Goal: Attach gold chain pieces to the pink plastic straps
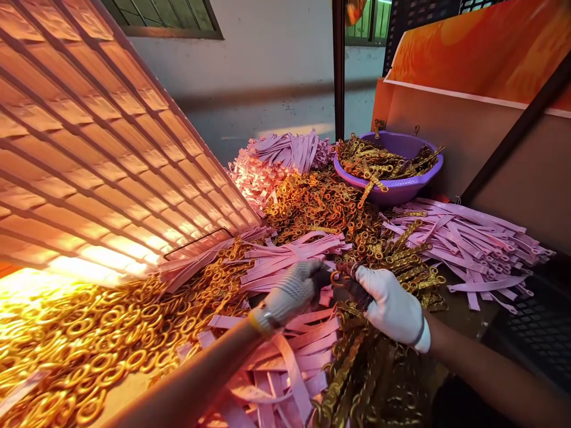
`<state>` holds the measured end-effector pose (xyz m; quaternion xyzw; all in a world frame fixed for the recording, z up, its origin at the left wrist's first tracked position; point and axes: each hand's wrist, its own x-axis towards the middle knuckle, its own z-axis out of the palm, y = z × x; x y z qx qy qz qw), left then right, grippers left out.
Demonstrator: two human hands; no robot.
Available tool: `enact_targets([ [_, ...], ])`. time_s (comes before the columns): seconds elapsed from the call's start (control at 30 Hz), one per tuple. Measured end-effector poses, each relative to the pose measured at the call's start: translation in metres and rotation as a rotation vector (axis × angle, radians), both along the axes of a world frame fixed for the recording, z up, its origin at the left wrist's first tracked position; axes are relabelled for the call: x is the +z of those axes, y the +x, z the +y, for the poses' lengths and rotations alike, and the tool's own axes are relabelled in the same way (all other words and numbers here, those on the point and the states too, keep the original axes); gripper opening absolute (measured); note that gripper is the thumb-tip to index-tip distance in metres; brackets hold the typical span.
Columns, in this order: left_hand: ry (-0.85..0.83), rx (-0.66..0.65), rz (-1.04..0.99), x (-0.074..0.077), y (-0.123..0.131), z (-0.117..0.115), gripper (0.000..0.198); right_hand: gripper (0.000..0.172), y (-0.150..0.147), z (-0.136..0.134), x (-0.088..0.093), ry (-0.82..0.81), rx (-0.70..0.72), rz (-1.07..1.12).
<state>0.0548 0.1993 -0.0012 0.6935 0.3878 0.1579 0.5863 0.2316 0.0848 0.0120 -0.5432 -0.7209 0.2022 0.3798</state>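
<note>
My left hand (291, 291) wears a whitish knitted glove with dark fingertips and is closed in a pinch; what lies in its fingers is hidden. My right hand (390, 303), in a white glove with dark fingers, is closed around a small gold ring (336, 278) that shows between the two hands, close to the left fingertips. Below the hands lie pink straps (289, 356) and a heap of long gold cast pieces (370, 380) with ringed ends. More pink straps (289, 255) lie just behind my left hand.
Loose gold rings (84, 333) cover the left of the table, beneath a slanted ribbed panel (111, 137). A purple basin (401, 184) of gold pieces stands at the back right. Gold pieces (316, 202) are heaped mid-table, and pink straps (482, 244) lie to the right.
</note>
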Motion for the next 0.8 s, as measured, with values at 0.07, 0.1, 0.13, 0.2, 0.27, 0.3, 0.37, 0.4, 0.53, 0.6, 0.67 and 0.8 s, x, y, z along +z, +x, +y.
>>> enact_targets([
  [0.07, -0.131, 0.019, -0.026, 0.011, -0.024, -0.015, 0.032, 0.028, -0.006, 0.002, 0.001, -0.051, -0.009, -0.115],
  [0.1, -0.190, 0.048, -0.062, 0.014, -0.034, -0.023, 0.035, 0.027, -0.011, 0.003, 0.001, -0.066, -0.006, -0.177],
  [0.13, -0.246, 0.079, -0.110, 0.014, -0.042, -0.030, 0.038, 0.026, -0.017, 0.004, 0.002, -0.081, 0.002, -0.239],
  [0.2, -0.357, 0.136, -0.182, 0.010, -0.051, -0.044, 0.042, 0.024, -0.030, 0.006, 0.005, -0.121, 0.022, -0.372],
  [0.27, -0.412, 0.156, -0.202, 0.005, -0.055, -0.052, 0.044, 0.024, -0.044, 0.006, 0.008, -0.165, 0.025, -0.516],
  [0.3, -0.396, 0.148, -0.194, 0.003, -0.055, -0.054, 0.045, 0.024, -0.049, 0.005, 0.009, -0.172, 0.017, -0.584],
  [0.37, -0.278, 0.108, -0.125, 0.004, -0.054, -0.054, 0.045, 0.022, -0.058, 0.004, 0.009, -0.153, -0.007, -0.704],
  [0.4, -0.196, 0.068, -0.068, 0.004, -0.054, -0.053, 0.044, 0.021, -0.060, 0.003, 0.008, -0.136, -0.022, -0.755],
  [0.53, 0.135, -0.087, 0.078, -0.001, -0.052, -0.051, 0.035, 0.023, -0.062, 0.002, 0.001, -0.148, -0.051, -0.870],
  [0.6, 0.234, -0.071, 0.068, -0.008, -0.053, -0.053, 0.026, 0.024, -0.059, 0.002, 0.001, -0.211, -0.022, -0.831],
  [0.67, 0.202, 0.001, 0.063, -0.013, -0.054, -0.057, 0.024, 0.026, -0.055, 0.003, 0.006, -0.280, 0.008, -0.763],
  [0.8, 0.025, 0.119, 0.033, -0.011, -0.056, -0.062, 0.029, 0.021, -0.050, 0.004, 0.017, -0.369, 0.062, -0.731],
])
